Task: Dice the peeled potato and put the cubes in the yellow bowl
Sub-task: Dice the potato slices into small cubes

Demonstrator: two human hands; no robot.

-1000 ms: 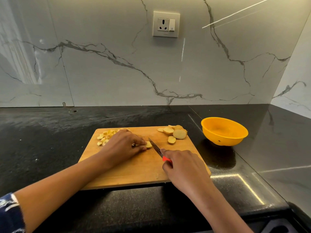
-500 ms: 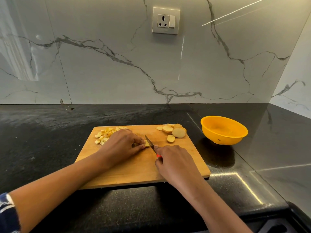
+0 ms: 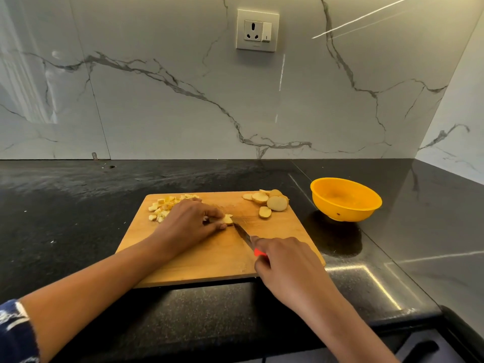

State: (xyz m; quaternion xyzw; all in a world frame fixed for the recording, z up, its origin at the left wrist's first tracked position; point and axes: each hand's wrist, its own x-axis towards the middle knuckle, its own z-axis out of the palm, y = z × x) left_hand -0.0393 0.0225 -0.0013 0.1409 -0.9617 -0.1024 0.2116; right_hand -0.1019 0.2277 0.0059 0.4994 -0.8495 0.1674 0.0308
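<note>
A wooden cutting board [image 3: 209, 260] lies on the black counter. My left hand [image 3: 188, 224] pinches a small potato piece [image 3: 228, 219] near the board's middle. My right hand [image 3: 285, 263] grips a red-handled knife [image 3: 245, 237], whose blade tip touches that piece. A pile of potato cubes [image 3: 163, 205] sits at the board's far left corner, partly hidden behind my left hand. Several round potato slices [image 3: 269, 201] lie at the far right corner. The yellow bowl [image 3: 345, 199] stands on the counter right of the board, with nothing visible inside.
The black counter [image 3: 78, 205] runs to a marble wall at the back and right. A wall socket [image 3: 257, 30] sits above the board. The counter's front edge [image 3: 301, 344] is close to my arms, with a dark appliance corner [image 3: 450, 336] at the lower right.
My right hand has drawn the knife back toward me and to the right after a forward stroke. My left hand has stayed on the potato piece.
</note>
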